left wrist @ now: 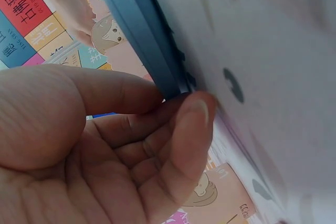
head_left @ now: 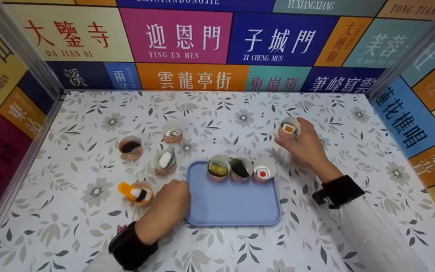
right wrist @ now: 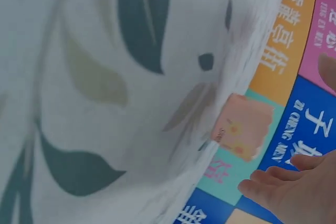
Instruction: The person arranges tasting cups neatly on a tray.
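Note:
A blue tray (head_left: 234, 206) lies on the table, its left rim pinched between the thumb and fingers of my left hand (head_left: 170, 202). In the left wrist view, thumb and fingertips meet at the tray's edge (left wrist: 142, 35). Three paper cups of toy sushi stand along the tray's back: one yellow-green (head_left: 217, 169), one dark (head_left: 241, 169), one white with a red centre (head_left: 263, 172). My right hand (head_left: 308, 145) is spread around a cup with an orange-centred sushi (head_left: 288, 129). In the right wrist view, a gap shows between the fingers (right wrist: 283, 187) and this pink cup (right wrist: 244, 127).
Left of the tray stand more cups: a dark-topped one (head_left: 130, 147), one with a round white roll (head_left: 173, 132), one with a white piece (head_left: 165, 160), and one with orange-tailed sushi (head_left: 138, 193) beside my left hand. Lettered panels (head_left: 183, 37) wall the table's back and sides.

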Motion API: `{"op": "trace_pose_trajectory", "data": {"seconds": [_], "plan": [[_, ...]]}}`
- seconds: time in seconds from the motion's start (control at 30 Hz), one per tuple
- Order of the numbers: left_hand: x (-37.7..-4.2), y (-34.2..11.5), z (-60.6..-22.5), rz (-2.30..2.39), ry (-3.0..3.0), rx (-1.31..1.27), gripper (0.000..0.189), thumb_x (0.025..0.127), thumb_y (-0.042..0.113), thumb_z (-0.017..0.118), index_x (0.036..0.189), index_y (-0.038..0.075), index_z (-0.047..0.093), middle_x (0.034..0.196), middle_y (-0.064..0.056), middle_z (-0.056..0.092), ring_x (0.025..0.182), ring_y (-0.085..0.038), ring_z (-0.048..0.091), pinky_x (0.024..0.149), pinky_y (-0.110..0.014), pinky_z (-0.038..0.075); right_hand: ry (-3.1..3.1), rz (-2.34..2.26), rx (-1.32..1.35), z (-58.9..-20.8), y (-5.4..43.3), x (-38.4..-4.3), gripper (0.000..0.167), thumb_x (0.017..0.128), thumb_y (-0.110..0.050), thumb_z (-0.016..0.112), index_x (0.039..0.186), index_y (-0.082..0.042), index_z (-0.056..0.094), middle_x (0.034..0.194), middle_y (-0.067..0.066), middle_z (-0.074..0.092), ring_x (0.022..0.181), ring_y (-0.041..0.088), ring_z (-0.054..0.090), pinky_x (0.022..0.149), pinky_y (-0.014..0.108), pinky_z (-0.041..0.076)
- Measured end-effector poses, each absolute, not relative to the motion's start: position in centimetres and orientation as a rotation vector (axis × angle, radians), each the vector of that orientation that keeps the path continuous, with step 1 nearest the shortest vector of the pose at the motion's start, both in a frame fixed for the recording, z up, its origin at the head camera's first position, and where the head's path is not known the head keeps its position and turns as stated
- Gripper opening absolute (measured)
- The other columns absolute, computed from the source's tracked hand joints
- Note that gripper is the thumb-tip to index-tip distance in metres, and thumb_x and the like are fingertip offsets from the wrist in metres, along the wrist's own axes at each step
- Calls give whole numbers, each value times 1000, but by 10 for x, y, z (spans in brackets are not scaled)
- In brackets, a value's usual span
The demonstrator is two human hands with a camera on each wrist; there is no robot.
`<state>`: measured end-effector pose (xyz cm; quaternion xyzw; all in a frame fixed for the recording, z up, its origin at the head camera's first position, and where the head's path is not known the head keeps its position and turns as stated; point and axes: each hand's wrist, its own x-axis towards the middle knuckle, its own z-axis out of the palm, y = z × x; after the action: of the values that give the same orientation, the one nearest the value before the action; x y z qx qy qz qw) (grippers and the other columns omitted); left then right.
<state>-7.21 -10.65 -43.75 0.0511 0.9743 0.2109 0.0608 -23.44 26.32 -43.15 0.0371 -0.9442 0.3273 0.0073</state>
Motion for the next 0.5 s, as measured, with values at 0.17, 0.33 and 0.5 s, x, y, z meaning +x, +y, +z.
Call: {"op": "trace_pose_trajectory", "data": {"seconds": [0.17,0.33,0.5], "plan": [[-72,-105,-438,621,2943,138,17,92,-3,59,76,0,64,75,-17,62,71,-36,65,60,-47,54,-2988,1091,-23,-434,267,-252,114,89,-50,80,163,6,15,164,32,28,149,48,33,119,59,29],[-73,-105,-437,612,2907,99,17,95,-1,60,79,1,65,78,-16,62,73,-34,66,62,-46,55,-3029,1081,-39,-436,268,-267,112,90,-48,79,162,7,14,162,32,31,147,48,35,119,57,30],[-70,-106,-439,632,2989,156,18,92,-2,62,74,1,64,74,-17,61,71,-38,66,58,-48,55,-3060,1090,-48,-440,268,-276,109,91,-42,79,161,10,13,159,35,35,145,48,38,118,56,32]]}}
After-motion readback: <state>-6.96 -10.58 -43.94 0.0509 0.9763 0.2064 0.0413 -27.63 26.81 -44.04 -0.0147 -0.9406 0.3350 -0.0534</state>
